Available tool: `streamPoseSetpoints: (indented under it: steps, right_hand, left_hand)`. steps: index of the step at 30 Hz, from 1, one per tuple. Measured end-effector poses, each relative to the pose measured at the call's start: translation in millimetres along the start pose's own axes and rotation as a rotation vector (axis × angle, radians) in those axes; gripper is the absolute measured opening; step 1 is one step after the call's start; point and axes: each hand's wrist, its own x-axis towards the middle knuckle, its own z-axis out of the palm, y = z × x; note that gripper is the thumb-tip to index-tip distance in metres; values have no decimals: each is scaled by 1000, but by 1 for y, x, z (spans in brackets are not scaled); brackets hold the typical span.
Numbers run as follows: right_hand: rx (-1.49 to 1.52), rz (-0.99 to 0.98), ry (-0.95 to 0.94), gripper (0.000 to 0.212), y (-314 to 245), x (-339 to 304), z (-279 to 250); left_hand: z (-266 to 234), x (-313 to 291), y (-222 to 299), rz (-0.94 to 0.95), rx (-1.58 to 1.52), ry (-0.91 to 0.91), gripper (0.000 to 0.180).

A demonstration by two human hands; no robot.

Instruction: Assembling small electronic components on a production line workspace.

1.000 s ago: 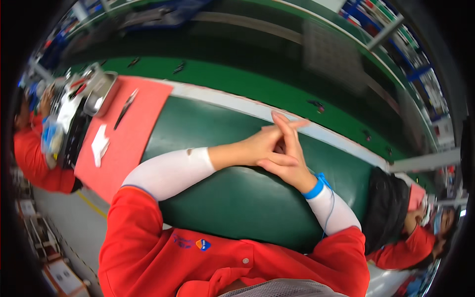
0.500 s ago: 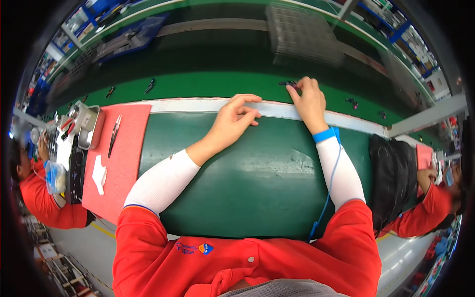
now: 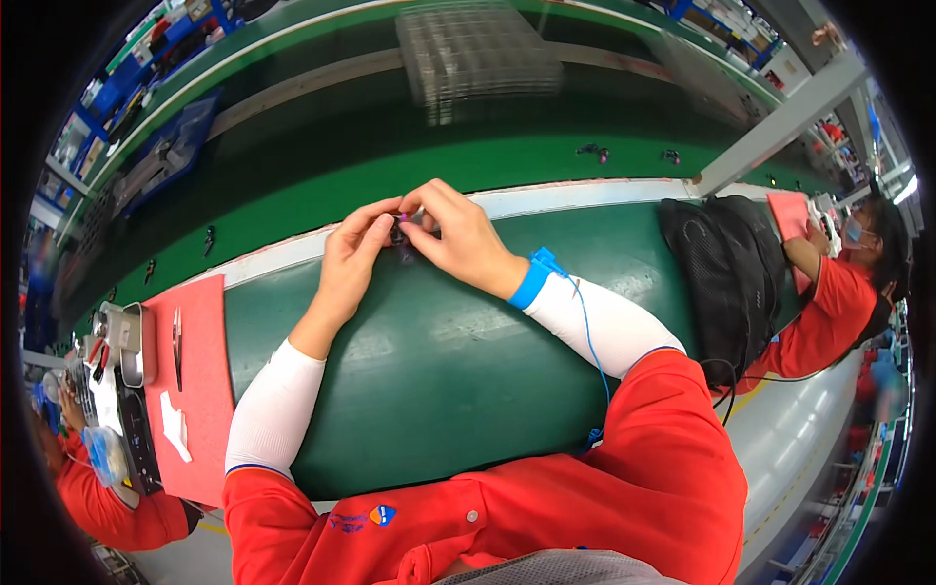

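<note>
Green bench (image 3: pixel 439 409): black bag (image 3: pixel 726 258) right; fingers (image 3: pixel 429 195) pinch small part (image 3: pixel 398 235).

Bright indoor light leaves soft glare on the green tabletop (image 3: pixel 439 375). The clear plastic trays (image 3: pixel 476 58) look blurred. Fisheye distortion bends straight edges toward the black surround.

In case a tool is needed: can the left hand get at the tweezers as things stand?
Probably yes: the tweezers lie uncovered on the mat, and nothing visible bars the left hand, though its fingers are at a small part.
</note>
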Motion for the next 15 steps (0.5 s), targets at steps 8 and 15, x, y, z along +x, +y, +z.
streamPoseSetpoints:
  steps: [8,15]
  right_hand:
    - [-388,-326,21,16,-3,7,-8]
    - [-107,-16,-57,11,-10,-5,-8]
  left_hand:
    - [-3,-1,1,-121,-51,-24,20]
    - [-5,-3,-5,-127,26,-97,19]
